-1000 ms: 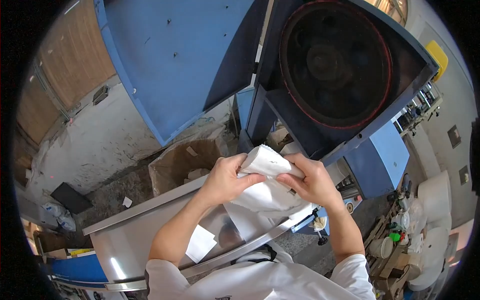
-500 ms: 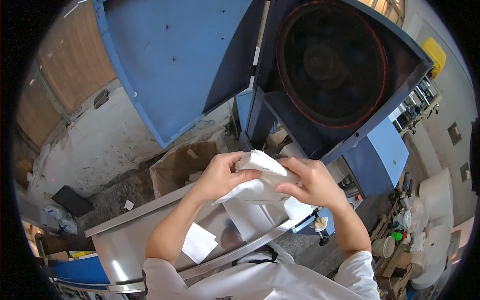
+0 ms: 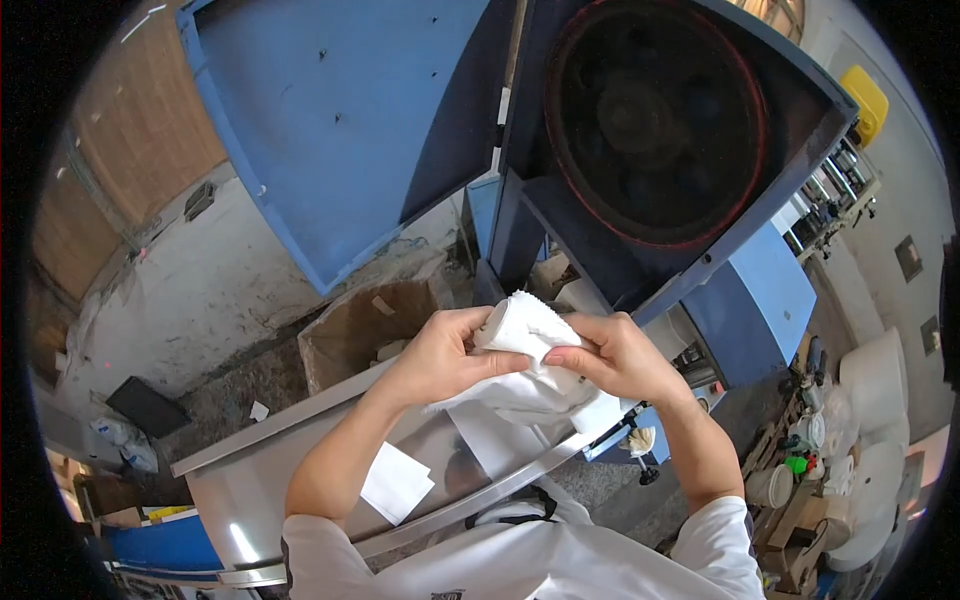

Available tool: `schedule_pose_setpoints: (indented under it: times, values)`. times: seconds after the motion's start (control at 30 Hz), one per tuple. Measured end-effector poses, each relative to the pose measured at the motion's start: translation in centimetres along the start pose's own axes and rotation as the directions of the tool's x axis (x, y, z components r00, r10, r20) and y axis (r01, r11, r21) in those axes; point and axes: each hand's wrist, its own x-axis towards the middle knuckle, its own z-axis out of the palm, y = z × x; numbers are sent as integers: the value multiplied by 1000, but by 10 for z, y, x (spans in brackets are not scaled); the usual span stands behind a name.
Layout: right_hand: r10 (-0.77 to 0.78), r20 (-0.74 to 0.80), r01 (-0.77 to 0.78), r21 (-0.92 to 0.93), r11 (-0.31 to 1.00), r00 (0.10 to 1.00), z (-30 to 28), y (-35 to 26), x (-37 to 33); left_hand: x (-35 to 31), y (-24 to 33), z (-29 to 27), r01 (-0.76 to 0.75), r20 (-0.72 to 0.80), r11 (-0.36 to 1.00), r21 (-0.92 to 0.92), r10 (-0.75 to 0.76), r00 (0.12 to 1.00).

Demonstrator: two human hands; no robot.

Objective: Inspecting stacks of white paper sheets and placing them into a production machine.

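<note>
A crumpled bundle of soft white paper napkins [image 3: 540,345] is held between my two hands, above the metal tray. My left hand [image 3: 445,350] grips its left side, thumb on the front and fingers behind, partly hidden. On the other side, my right hand [image 3: 620,355] pinches the bundle with its thumb across the front. The bundle's upper end is curled over with a rough edge, and its lower part hangs loose. Below, folded white squares [image 3: 397,483] lie on the metal tray [image 3: 300,475].
An open blue panel [image 3: 350,110] and a blue machine with a large dark wheel [image 3: 655,120] stand ahead. Behind the tray is a cardboard box [image 3: 350,330]. White rolls [image 3: 870,385], a bucket [image 3: 768,488] and clutter lie at right. A black board [image 3: 147,405] rests on the floor at left.
My right hand has shifted slightly left, its thumb now closer to my left thumb. The bundle has turned a little and its upper end is folded more upright.
</note>
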Motion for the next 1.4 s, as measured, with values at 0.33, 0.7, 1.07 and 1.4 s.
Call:
schedule_pose_setpoints:
  times: [0.33,0.7,1.07,1.4]
  values:
    - [-68,-34,68,-1,998,997,-1,1,-9,7,-3,4,5,-6,994,112,-4,1000]
    - [-286,-249,209,-293,933,925,10,5,-8,17,-8,5,-154,33,988,15,153,988]
    - [-381,-88,199,-734,650,920,15,9,-2,15,-7,-12,240,202,884,-402,-170,964]
    - [-155,-170,37,-553,832,973,-14,31,-12,1,9,-42,132,18,987,-95,-131,991]
